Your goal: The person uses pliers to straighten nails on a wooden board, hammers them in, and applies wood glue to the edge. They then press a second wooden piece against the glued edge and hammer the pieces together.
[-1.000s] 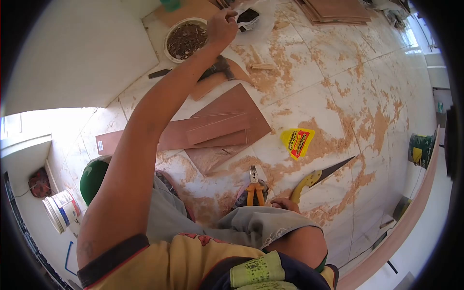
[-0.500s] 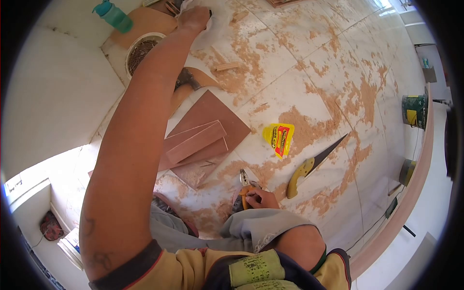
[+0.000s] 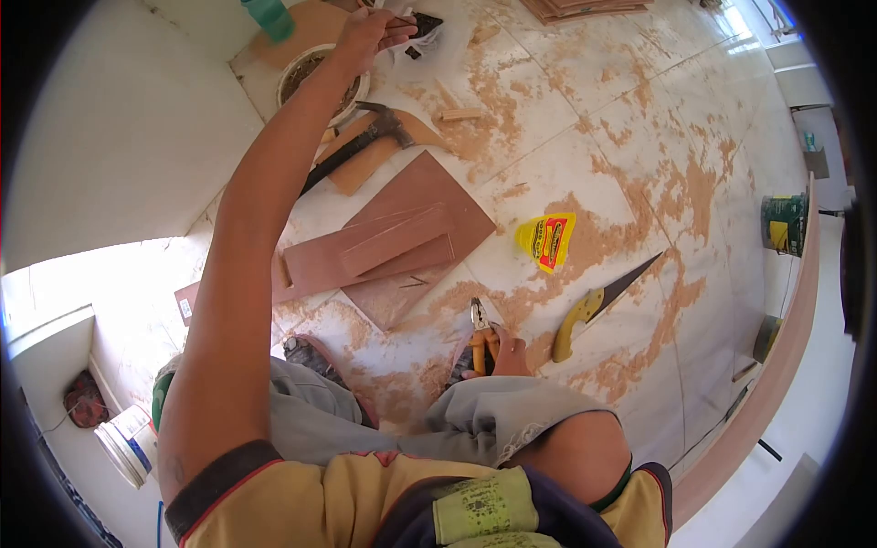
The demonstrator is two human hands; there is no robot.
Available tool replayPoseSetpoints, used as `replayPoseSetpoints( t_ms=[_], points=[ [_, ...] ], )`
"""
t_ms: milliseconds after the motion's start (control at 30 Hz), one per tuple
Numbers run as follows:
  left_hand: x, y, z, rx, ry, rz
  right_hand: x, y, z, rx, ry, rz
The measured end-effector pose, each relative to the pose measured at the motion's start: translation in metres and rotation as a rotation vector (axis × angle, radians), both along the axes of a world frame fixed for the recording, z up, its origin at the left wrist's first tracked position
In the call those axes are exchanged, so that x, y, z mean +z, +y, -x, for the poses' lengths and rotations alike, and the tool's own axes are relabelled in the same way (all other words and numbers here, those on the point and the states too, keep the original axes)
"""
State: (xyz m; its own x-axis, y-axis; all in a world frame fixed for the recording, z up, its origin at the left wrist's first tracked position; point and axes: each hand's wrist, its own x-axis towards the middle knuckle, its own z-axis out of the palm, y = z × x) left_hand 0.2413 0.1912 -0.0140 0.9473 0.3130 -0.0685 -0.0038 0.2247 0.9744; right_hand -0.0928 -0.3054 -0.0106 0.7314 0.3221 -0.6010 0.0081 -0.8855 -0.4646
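My left hand (image 3: 367, 41) is stretched to the top of the view, its fingers closed on something thin and dark that I cannot make out. Beside it lies a clear plastic bag (image 3: 437, 53) with dark contents. My right hand (image 3: 512, 354), low near my knee, grips pliers (image 3: 479, 318) by their orange handles, jaws pointing away from me. Between the hands, a black hammer (image 3: 352, 151) rests on a curved wood piece, partly behind my left forearm. Reddish-brown boards (image 3: 429, 187) lie stacked on the floor, with thin nails (image 3: 413, 282) on the lowest one.
A yellow pouch (image 3: 546, 239) and a handsaw (image 3: 577, 321) lie on the sawdust-strewn tiles at the right. A white bucket of nails (image 3: 358, 91) and a teal bottle (image 3: 269, 18) stand at the upper left. Buckets (image 3: 784, 224) line the right side.
The view has shifted, showing more of the hammer and boards. My left hand has turned, and its fingers now show beside the bag's dark contents. The pliers' orange handles are more visible in my right hand.
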Motion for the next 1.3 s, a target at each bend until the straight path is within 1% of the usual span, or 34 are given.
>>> replayPoseSetpoints(
  t_ms=[33, 67, 100, 133, 167, 233, 267, 333, 400, 433, 533, 633, 733, 767, 900, 1033, 1133, 1233, 1300],
  points=[
    [0.01, -0.014, 0.019, -0.035, -0.018, 0.009, -0.002, 0.001, 0.001, -0.001, 0.057, 0.05],
    [-0.003, -0.014, 0.029, -0.035, -0.017, 0.02, -0.005, 0.0, 0.001, -0.027, 0.098, 0.032],
    [0.021, -0.039, 0.058, -0.052, 0.052, -0.002, -0.011, -0.001, 0.003, -0.073, 0.162, 0.027],
    [0.044, -0.072, 0.096, -0.085, 0.149, -0.006, -0.003, -0.003, 0.001, -0.05, 0.101, -0.107],
    [0.034, -0.096, 0.129, -0.16, 0.192, 0.017, -0.024, -0.022, 0.006, 0.007, -0.055, -0.285],
    [0.024, -0.125, 0.167, -0.272, 0.169, 0.029, 0.007, -0.03, -0.026, -0.549, 0.735, -0.6],
    [0.022, -0.143, 0.188, -0.286, 0.232, -0.02, 0.018, -0.033, -0.026, -0.58, 0.775, -0.699],
    [-0.013, -0.171, 0.222, -0.308, 0.329, 0.041, 0.033, -0.032, -0.029, -0.627, 0.842, -0.922],
    [-0.022, -0.198, 0.253, -0.35, 0.326, 0.07, 0.05, -0.018, -0.04, -0.566, 0.838, -0.729],
    [-0.023, -0.209, 0.259, -0.367, 0.306, 0.077, 0.049, -0.011, -0.049, -0.523, 0.819, -0.64],
    [-0.025, -0.239, 0.277, -0.22, 0.179, 0.084, 0.019, -0.002, -0.044, -0.591, 0.711, -0.732],
    [-0.02, -0.256, 0.291, -0.187, 0.233, 0.187, 0.002, 0.0, -0.039, -0.567, 0.697, -0.85],
    [-0.018, -0.27, 0.303, -0.228, 0.295, 0.07, 0.007, 0.003, -0.033, -0.617, 0.708, -0.917],
    [-0.019, -0.274, 0.306, -0.242, 0.317, 0.035, 0.006, 0.001, -0.031, -0.638, 0.702, -0.913],
    [-0.021, -0.29, 0.317, -0.263, 0.236, 0.113, 0.005, 0.0, -0.033, -0.671, 0.661, -0.864],
    [-0.017, -0.3, 0.315, -0.23, 0.304, 0.272, 0.01, -0.002, -0.035, -0.648, 0.616, -0.75],
    [-0.017, -0.302, 0.315, -0.235, 0.301, 0.179, 0.012, -0.001, -0.037, -0.646, 0.609, -0.694],
    [-0.014, -0.298, 0.314, -0.269, 0.317, 0.127, 0.006, -0.004, -0.031, -0.548, 0.471, -0.681],
    [-0.01, -0.295, 0.312, -0.289, 0.364, 0.148, 0.014, 0.0, -0.028, -0.529, 0.389, -0.717]
  ],
)
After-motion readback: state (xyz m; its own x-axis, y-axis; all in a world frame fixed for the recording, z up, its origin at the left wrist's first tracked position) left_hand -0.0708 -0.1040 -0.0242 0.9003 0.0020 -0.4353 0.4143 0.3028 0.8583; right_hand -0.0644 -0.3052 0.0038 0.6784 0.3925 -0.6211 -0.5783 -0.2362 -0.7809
